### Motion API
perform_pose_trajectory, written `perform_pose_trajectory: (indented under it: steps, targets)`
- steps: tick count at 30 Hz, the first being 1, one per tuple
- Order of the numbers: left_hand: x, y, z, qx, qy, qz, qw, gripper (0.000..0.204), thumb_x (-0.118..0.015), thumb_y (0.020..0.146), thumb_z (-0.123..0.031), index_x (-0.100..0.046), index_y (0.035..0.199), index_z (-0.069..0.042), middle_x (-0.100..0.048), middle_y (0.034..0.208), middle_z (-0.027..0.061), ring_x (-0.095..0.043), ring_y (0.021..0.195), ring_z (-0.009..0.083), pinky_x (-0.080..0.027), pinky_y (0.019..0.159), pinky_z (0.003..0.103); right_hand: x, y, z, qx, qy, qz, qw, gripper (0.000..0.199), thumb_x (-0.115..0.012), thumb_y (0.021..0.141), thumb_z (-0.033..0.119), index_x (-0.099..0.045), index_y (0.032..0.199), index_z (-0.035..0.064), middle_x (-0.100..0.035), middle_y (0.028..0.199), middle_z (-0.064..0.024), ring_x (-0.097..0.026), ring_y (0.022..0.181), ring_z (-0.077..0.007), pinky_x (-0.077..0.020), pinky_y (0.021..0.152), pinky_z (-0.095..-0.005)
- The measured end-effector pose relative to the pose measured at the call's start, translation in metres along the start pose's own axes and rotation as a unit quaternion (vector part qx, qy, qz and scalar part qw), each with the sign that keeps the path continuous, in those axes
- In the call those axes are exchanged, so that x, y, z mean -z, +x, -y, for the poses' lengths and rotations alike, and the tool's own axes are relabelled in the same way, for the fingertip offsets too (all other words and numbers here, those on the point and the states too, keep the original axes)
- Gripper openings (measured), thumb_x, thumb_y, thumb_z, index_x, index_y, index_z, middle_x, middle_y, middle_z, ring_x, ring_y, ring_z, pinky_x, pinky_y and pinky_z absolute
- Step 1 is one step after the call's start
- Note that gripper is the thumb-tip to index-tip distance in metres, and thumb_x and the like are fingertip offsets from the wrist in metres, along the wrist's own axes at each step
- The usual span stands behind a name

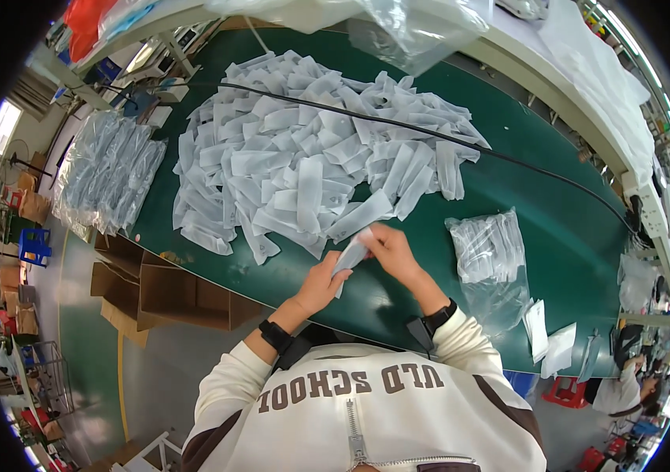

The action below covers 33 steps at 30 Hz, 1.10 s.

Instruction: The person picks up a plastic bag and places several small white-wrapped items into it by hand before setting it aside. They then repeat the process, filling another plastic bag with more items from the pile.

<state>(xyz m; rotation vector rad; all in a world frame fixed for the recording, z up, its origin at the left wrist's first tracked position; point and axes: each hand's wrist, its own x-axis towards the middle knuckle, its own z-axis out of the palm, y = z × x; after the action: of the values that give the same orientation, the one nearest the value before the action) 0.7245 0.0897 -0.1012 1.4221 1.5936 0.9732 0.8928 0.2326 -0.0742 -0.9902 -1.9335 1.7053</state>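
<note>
Close to the table's near edge, both hands are on one narrow, frosted plastic packet [350, 256] that looks pale grey. My left hand [318, 286] is closed round its lower part, thumb on top. At the upper end, the fingers of my right hand [392, 250] pinch the packet, slightly blurred by motion. What lies inside it I cannot make out. Just beyond the hands spreads a large heap of similar frosted packets [303, 149], piled loosely and overlapping.
A black cable [398, 123] crosses above the heap on the green table [563, 259]. Clear bags of packets lie at right [488, 252] and far left [107, 169]. White papers [559, 350] rest at the right edge. Open cardboard boxes [185, 299] stand below left; a shelf [579, 94] overhangs the back.
</note>
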Motion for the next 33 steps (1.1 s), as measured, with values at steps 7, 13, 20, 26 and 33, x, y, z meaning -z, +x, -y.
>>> perform_pose_trajectory:
  steps: [7,13,20,26,33]
  targets:
    - [0.020,-0.009,0.025,-0.115,0.076,0.100,0.985,0.027,-0.069,0.087,-0.019,-0.056,0.105,-0.003,-0.060,0.106,0.0195,-0.060,0.089,0.0397,-0.050,0.074,0.044,0.020,0.045,-0.047,0.190,-0.364,-0.208,0.888,0.012,-0.064,0.083,0.001,-0.064,0.095,-0.0009,-0.061,0.087,-0.0172,-0.062,0.072,-0.0335,-0.0511,0.066,-0.0376]
    - [0.027,-0.008,0.030,-0.217,0.100,0.101,0.966,0.021,-0.071,0.082,-0.016,-0.061,0.096,-0.005,-0.056,0.112,0.0145,-0.055,0.105,0.0342,-0.046,0.085,0.046,-0.009,-0.018,-0.044,0.110,-0.288,-0.218,0.926,0.010,-0.063,0.078,-0.001,-0.062,0.088,-0.0005,-0.061,0.085,-0.0180,-0.062,0.076,-0.0394,-0.0519,0.067,-0.0435]
    - [0.017,0.007,0.043,-0.339,0.265,0.041,0.902,0.024,-0.074,0.077,-0.020,-0.062,0.096,-0.010,-0.052,0.117,0.0105,-0.046,0.118,0.0312,-0.039,0.097,0.049,-0.038,-0.063,-0.057,0.011,-0.236,-0.090,0.968,0.015,-0.068,0.077,0.006,-0.064,0.091,0.0014,-0.061,0.088,-0.0167,-0.063,0.073,-0.0376,-0.0517,0.066,-0.0436]
    - [0.004,-0.007,0.057,-0.261,0.241,0.141,0.924,0.042,-0.075,0.077,-0.023,-0.056,0.111,-0.007,-0.052,0.121,0.0120,-0.051,0.109,0.0313,-0.041,0.095,0.044,-0.032,0.020,-0.005,0.166,-0.367,-0.224,0.887,0.025,-0.069,0.081,0.013,-0.065,0.104,0.0058,-0.063,0.096,-0.0120,-0.065,0.080,-0.0366,-0.0536,0.071,-0.0414]
    - [-0.007,-0.014,0.043,-0.237,0.218,0.116,0.940,0.060,-0.076,0.076,-0.020,-0.049,0.126,-0.002,-0.051,0.120,0.0134,-0.052,0.106,0.0324,-0.043,0.094,0.040,0.002,0.062,-0.029,0.081,-0.324,-0.149,0.931,0.022,-0.068,0.085,0.012,-0.057,0.103,0.0029,-0.065,0.093,-0.0130,-0.069,0.079,-0.0284,-0.0551,0.068,-0.0370]
